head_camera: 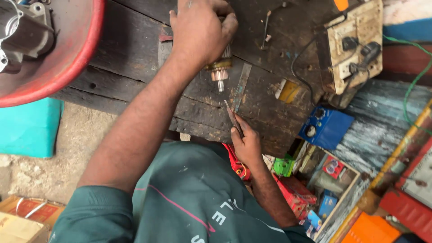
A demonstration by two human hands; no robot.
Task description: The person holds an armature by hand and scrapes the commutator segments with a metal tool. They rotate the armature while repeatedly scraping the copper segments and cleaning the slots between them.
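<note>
My left hand (200,29) is closed over a small motor armature (219,72) that lies on the dark wooden bench (135,54); its copper end and short steel shaft stick out below my fingers. My right hand (245,144) is at the bench's near edge, pinching a thin, flat metal blade (233,117) that points up toward the armature shaft without touching it. A flat grey metal strip (241,85) lies on the bench between the two hands.
A red basin (67,58) at the top left holds a grey motor housing (22,31). On the right are a worn switch board (355,45) with black cables, a blue box (325,127), and a wooden crate (346,189) of small packages. A green wire (411,85) hangs at the far right.
</note>
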